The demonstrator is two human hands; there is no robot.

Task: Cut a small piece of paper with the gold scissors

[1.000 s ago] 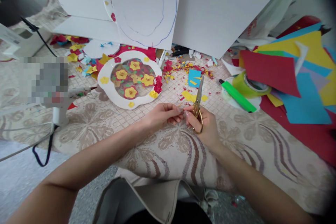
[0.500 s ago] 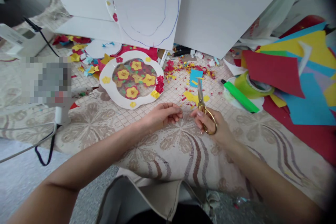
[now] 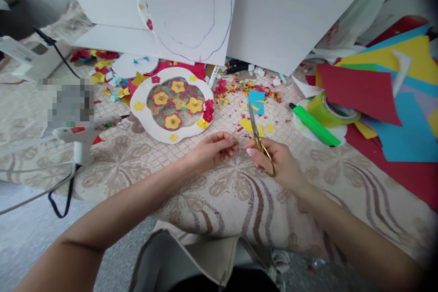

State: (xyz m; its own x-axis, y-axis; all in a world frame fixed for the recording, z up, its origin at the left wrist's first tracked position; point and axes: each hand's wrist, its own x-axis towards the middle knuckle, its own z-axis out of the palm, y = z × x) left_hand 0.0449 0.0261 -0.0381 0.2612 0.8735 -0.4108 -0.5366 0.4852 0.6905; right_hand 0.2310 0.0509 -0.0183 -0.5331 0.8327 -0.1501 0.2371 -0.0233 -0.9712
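Observation:
Gold-handled scissors (image 3: 257, 139) are in my right hand (image 3: 278, 159), fingers through the handle loops, blades pointing up and slightly left. My left hand (image 3: 215, 149) is closed in a pinch close beside it; a tiny bit may sit at the fingertips, too small to name. Just beyond the blades lie a blue paper piece (image 3: 256, 101) and yellow paper pieces (image 3: 245, 124). Left of them rests a white scalloped frame (image 3: 137, 116) with red and yellow paper flowers (image 3: 172, 122) in its clear middle.
A white glue gun (image 3: 82, 139) with its cord stands at left. Colored paper sheets (image 3: 359, 91), green tape (image 3: 321, 108) and a green cutter (image 3: 315, 125) lie at right. Paper scraps (image 3: 236, 89) cover the cloth before upright white boards (image 3: 273, 13).
The scissors have tilted left, and my right hand has turned and moved slightly closer to my left hand. My left hand has barely moved.

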